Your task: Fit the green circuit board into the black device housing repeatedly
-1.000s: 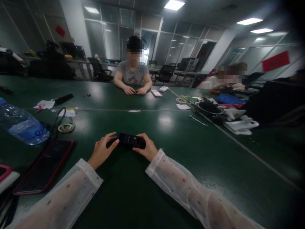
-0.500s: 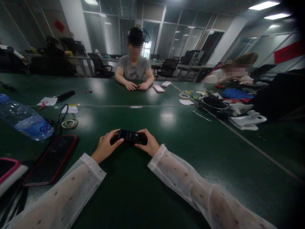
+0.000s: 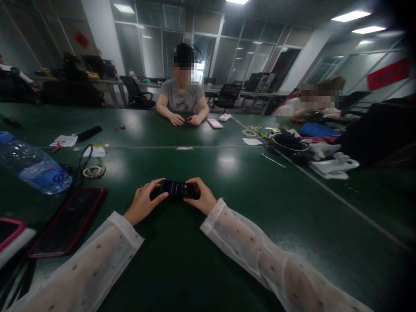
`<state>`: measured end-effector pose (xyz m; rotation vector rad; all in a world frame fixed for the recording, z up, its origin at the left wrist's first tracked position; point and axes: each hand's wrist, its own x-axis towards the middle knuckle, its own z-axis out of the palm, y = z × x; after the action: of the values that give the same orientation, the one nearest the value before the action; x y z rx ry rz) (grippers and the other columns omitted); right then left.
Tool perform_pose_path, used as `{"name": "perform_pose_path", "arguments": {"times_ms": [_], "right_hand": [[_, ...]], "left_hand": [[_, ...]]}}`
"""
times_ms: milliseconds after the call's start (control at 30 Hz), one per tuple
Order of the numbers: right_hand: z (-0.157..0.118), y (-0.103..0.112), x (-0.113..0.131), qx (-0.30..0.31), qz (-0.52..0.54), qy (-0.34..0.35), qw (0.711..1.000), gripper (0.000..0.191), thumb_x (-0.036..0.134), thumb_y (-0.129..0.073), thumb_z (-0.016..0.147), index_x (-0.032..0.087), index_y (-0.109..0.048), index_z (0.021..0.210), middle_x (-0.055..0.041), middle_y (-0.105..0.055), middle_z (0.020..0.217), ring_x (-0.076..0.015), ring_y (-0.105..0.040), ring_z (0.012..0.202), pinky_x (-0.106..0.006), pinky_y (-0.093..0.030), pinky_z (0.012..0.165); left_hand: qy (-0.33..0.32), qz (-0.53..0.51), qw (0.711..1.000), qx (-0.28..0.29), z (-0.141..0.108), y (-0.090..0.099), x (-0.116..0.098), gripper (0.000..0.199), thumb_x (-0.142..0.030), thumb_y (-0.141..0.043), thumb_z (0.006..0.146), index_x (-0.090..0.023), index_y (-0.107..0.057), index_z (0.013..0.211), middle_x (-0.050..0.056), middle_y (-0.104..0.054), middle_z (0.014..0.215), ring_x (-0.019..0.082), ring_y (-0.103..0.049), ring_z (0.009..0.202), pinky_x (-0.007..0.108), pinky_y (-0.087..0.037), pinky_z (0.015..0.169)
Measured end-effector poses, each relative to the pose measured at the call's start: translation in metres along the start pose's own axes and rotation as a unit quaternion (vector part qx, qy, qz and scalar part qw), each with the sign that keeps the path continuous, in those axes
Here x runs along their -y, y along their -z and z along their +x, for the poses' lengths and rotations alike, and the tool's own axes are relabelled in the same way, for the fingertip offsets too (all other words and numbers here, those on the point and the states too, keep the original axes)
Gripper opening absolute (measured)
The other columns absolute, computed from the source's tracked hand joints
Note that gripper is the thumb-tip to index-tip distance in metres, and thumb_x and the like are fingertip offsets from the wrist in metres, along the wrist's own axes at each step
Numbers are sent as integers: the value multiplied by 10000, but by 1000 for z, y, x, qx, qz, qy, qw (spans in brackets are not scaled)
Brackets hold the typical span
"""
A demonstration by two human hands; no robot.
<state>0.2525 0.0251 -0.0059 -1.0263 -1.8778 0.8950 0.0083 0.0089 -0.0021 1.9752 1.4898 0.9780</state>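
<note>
Between my two hands is a small black device with a lit screen (image 3: 176, 189), held sideways just above or on the green table (image 3: 182, 260); which of the two I cannot tell. My left hand (image 3: 145, 198) grips its left end, thumb along the near edge and fingers behind. Around the right end my right hand (image 3: 202, 195) is closed, thumb at the near side and fingers at the far side. White dotted sheer sleeves cover both forearms. The exact kind of device is too small to make out.
To the left lie a red-edged phone (image 3: 69, 223), a large water bottle (image 3: 35, 164) and a coiled bracelet-like ring (image 3: 94, 170). A wrench (image 3: 273, 160) and heaped cables (image 3: 287, 143) lie to the right. Across the table sits a person in grey (image 3: 182, 97), hands around a small dark thing.
The whole view has shifted slightly, with the table things a little lower and to the left. Both hands keep their hold on the device.
</note>
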Motion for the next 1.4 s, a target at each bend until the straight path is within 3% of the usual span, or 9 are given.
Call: {"name": "perform_pose_path", "arguments": {"times_ms": [333, 633, 1000, 1400], "right_hand": [[0, 1, -4, 13, 41, -23, 999, 533, 141, -768, 666, 257, -477, 1098, -18, -590, 1084, -193, -629, 978, -394, -511, 868], [1, 3, -7, 23, 117, -44, 992, 582, 263, -828, 624, 251, -502, 1106, -32, -611, 1087, -189, -637, 958, -389, -522, 863], [4, 6, -4, 33, 197, -78, 977, 571, 285, -845, 589, 227, -535, 1065, -62, -596, 1106, -204, -617, 987, -411, -513, 888], [5, 7, -12, 41, 188, -79, 978, 571, 291, -845, 598, 234, -545, 1081, -61, -605, 1116, -214, -617, 1012, -440, -503, 920]], "left_hand": [[3, -7, 1000, 5, -1, 0, 2, 479, -449, -616, 809, -285, -530, 1250, 94, -654, 1154, 302, -610, 1067, 491, -425, 920], [10, 13, 1000, 7, -1, -2, 5, 501, -471, -592, 828, -284, -507, 1284, 96, -650, 1167, 308, -610, 1076, 514, -400, 949], [20, 54, 997, 48, -1, 2, 0, 497, -465, -533, 871, -272, -444, 1320, 78, -615, 1233, 290, -581, 1124, 512, -395, 967], [26, 35, 997, 56, -1, 2, 4, 557, -539, -556, 850, -296, -428, 1334, 80, -587, 1251, 297, -552, 1150, 551, -335, 1003]]}}
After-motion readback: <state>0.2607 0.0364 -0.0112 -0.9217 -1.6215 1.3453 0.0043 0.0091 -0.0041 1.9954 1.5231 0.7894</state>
